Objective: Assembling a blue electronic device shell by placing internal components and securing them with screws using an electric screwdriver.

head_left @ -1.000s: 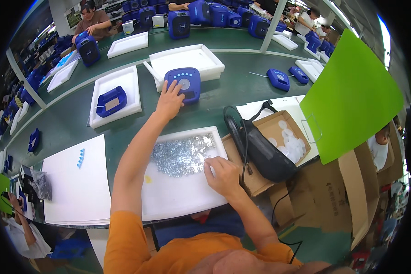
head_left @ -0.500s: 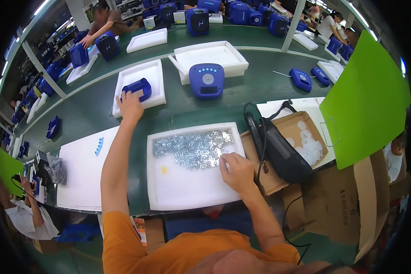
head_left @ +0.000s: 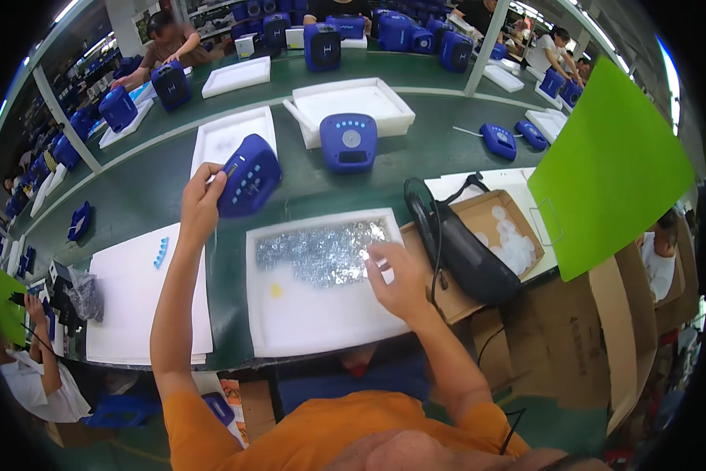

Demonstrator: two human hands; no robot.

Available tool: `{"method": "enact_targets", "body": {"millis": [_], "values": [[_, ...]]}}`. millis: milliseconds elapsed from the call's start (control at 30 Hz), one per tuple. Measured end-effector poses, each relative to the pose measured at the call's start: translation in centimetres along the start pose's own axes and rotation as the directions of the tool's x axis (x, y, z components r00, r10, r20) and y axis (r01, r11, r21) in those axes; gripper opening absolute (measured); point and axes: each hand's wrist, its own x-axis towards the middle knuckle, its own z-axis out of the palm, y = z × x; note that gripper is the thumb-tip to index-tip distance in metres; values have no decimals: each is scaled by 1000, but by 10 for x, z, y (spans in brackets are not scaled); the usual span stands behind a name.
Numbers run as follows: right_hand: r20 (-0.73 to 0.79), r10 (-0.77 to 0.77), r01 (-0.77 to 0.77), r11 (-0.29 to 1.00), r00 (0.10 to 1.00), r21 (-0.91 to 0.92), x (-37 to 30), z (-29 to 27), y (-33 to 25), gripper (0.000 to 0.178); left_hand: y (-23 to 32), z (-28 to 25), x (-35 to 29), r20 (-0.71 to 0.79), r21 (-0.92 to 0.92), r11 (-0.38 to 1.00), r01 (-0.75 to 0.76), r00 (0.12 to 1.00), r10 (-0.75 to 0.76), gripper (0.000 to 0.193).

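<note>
My left hand (head_left: 201, 206) grips a blue plastic housing panel (head_left: 252, 174) by its left edge. The panel is tilted, lifted over the bench, with a row of light blue buttons facing me. My right hand (head_left: 404, 281) is at the right side of a white foam tray (head_left: 306, 330). Its fingers are curled toward the thumb beside a spread of small shiny metal pieces (head_left: 321, 255); anything between the fingertips is too small to make out. A similar blue panel (head_left: 349, 141) with buttons and a round centre stands beyond the tray.
To the right lie a black pouch (head_left: 471, 251) with a cable and a cardboard box (head_left: 532, 228) of translucent white pieces. A green board (head_left: 612, 173) rises behind them. A white sheet (head_left: 145, 306) carries a light blue strip (head_left: 160, 253). Foam trays (head_left: 353, 102) stand farther back; co-workers handle blue units.
My left hand has lifted the blue panel out of the white foam tray and drawn it nearer, turning its buttoned face toward me. My right hand stays by the metal pieces, its fingers shifted slightly.
</note>
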Motion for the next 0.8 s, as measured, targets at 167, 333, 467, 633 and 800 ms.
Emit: {"method": "enact_targets", "body": {"millis": [167, 333, 467, 633, 800], "values": [[141, 40, -46, 998, 989, 45, 52, -20, -60, 53, 80, -18, -86, 432, -364, 863, 351, 884, -177, 22], [349, -57, 46, 998, 935, 41, 47, -35, -65, 46, 88, -11, -122, 589, -397, 759, 516, 777, -220, 22], [418, 10, -44, 997, 908, 70, 35, -44, -76, 42, 83, -6, -137, 662, -430, 664, 611, 714, -227, 25], [464, 330, -424, 899, 822, 112, 41, -56, -74, 39, 60, 8, -159, 635, -594, 446, 670, 730, -251, 78], [479, 509, -670, 694, 715, 262, 37, -50, -25, 42, 32, -7, -157, 601, -328, 761, 560, 745, -289, 62]]}}
